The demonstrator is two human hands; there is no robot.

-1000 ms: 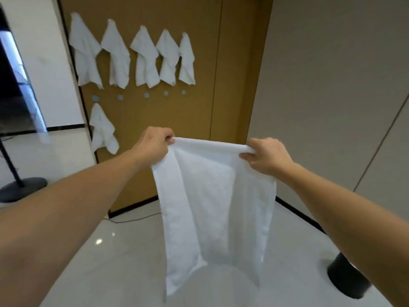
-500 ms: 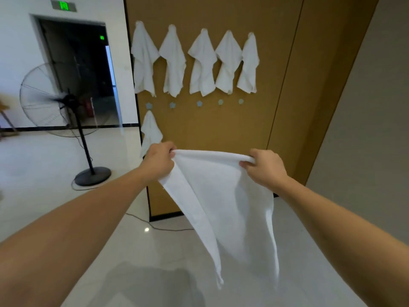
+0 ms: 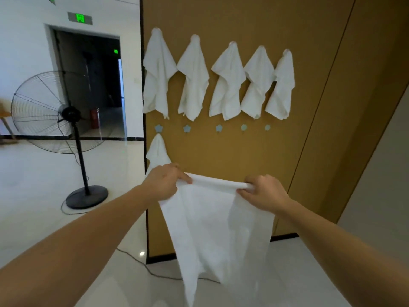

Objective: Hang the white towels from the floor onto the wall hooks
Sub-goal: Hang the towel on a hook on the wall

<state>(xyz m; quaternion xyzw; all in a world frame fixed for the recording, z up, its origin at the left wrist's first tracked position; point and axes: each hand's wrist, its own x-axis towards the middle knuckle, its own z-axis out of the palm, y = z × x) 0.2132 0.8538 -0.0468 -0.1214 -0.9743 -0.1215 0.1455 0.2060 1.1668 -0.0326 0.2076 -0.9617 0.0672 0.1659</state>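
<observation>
I hold a white towel stretched out in front of me by its top edge. My left hand grips the left corner and my right hand pinches the right corner; the cloth hangs down between my arms. Ahead is a brown wall panel. Several white towels hang in its top row. Below them runs a row of bare blue flower-shaped hooks. One more hung towel is at the left of a lower row, just above my left hand.
A large black standing fan stands on the white floor to the left, its cable trailing past the panel's base. A dark doorway lies behind it. A grey wall is on the right.
The view has swung left and closer to the panel, so the hooks are nearer. The towel's lower part has swung while both hands kept hold of its top edge.
</observation>
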